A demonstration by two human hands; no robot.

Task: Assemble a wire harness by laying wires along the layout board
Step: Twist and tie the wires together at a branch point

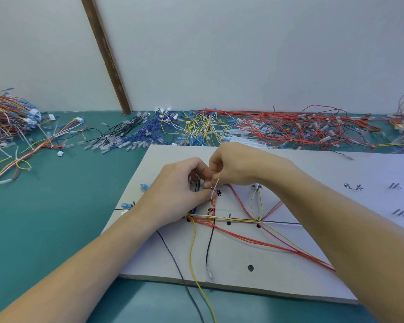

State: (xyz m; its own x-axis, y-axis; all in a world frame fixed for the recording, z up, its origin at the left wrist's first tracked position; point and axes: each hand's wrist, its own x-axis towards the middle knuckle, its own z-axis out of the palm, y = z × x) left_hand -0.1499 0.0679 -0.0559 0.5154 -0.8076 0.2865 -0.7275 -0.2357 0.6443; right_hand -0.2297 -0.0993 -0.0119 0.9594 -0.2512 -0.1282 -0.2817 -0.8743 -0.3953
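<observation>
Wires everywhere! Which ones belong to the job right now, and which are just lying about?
In use:
- layout board
- red wires and yellow wire routed on it
- thin white wire pinched by both hands' fingers

Lying about:
- red wire pile
- blue wire pile
- mixed bundle
</observation>
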